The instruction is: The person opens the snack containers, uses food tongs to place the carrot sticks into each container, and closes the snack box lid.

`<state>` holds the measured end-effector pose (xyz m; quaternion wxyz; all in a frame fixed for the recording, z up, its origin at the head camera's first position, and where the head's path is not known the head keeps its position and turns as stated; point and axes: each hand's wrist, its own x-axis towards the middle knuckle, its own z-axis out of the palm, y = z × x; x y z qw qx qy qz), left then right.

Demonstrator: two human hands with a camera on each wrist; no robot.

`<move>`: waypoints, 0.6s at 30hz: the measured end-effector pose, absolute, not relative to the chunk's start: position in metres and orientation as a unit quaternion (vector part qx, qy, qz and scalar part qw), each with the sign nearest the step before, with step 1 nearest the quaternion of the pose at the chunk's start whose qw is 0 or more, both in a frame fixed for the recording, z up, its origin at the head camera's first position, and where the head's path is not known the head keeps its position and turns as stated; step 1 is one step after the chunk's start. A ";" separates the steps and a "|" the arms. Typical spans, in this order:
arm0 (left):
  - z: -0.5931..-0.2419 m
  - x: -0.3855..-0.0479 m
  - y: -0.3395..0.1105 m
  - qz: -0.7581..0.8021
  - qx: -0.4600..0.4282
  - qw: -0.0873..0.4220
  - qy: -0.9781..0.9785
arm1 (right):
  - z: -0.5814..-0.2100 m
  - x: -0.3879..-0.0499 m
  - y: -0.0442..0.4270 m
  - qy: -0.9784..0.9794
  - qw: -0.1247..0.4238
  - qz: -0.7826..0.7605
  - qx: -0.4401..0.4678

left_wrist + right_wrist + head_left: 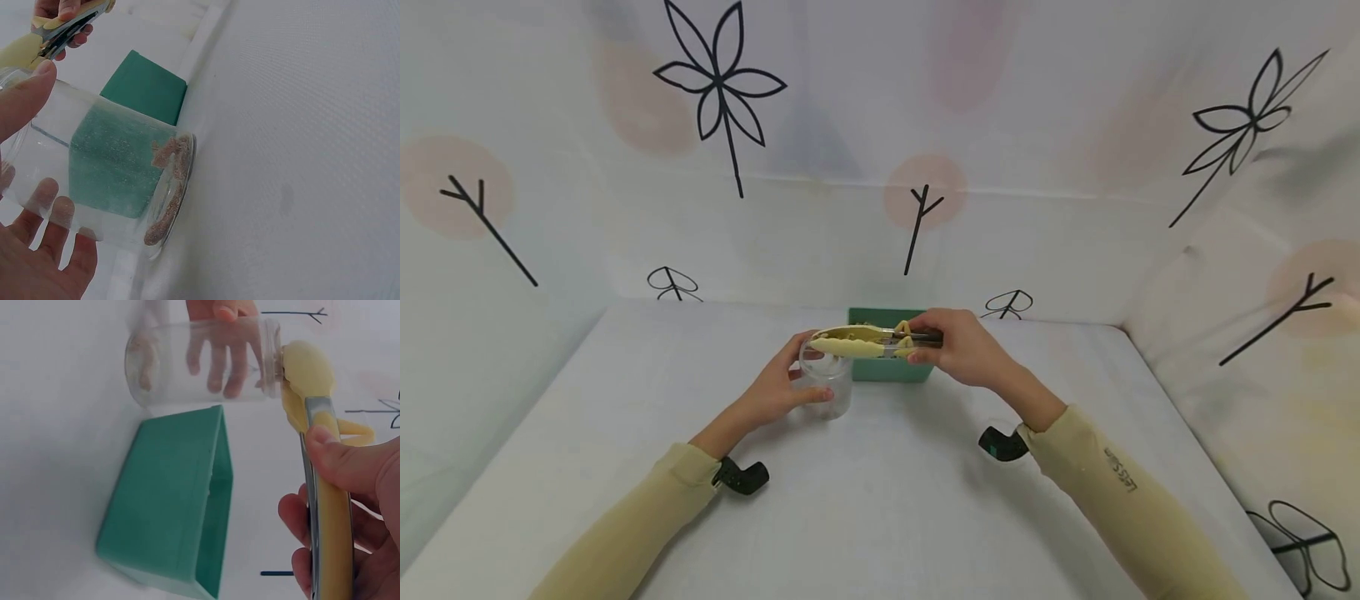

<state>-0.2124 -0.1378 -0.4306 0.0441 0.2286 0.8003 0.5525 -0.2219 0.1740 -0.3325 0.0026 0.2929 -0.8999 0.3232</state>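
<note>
My left hand (pixel 778 386) grips a clear jar (pixel 835 392), its thumb on one side and its fingers round the other. In the left wrist view, brown crumbly material (pixel 172 159) lies in patches on the jar's bottom. My right hand (pixel 964 346) holds a pair of yellow and metal tongs (pixel 850 343). The tongs' scalloped heads (pixel 308 367) are at the jar's mouth, seemingly closed together. Whatever is between them is mostly hidden; small brownish bits show at their edge in the right wrist view. A green box (pixel 891 371) stands just behind the jar and tongs.
The white-covered table (pixel 880 500) stretches around the hands. Behind it hangs a pale sheet (pixel 820 242) with black plant drawings, close behind the green box. Dark wrist-camera mounts (pixel 1002 444) stick out from both cuffs.
</note>
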 end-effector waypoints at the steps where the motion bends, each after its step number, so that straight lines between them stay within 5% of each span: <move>1: -0.430 -0.212 -0.138 0.553 0.230 0.044 0.799 | -0.331 -0.221 0.174 -0.902 0.006 0.313 0.297; 18: -0.397 -0.194 -0.132 0.550 0.227 0.059 0.802 | -0.303 -0.221 0.166 -0.916 0.004 0.226 0.331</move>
